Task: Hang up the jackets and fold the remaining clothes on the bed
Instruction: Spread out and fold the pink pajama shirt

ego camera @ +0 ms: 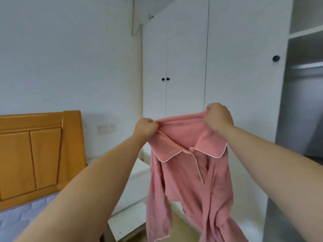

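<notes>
Both hands hold a pink shirt (190, 180) up in the air, in front of the white wardrobe (185, 58). The left hand (146, 128) has its fingers curled tight round the fabric at one shoulder; the right hand (218, 117) grips the other shoulder the same way, knuckles up, a little higher than the left. Between the two fists the top edge of the shirt is pulled taut and runs nearly level, rising slightly toward the right.

The shirt hangs straight down from that edge, so its long axis is vertical: collar at the top, hem at the bottom and out of view below the frame. Its front faces the camera, with the white-piped collar (188, 151) spread flat and the piped placket running down and slightly right. One sleeve (157, 212) dangles on the left side, its piped cuff near the bottom edge of the view. The shirt touches nothing but the hands.

Low on the left is the bed (21, 219) with its pale lilac mattress and a wooden headboard (35, 154). A white nightstand (138, 173) stands between the bed and the wardrobe, behind the shirt.
</notes>
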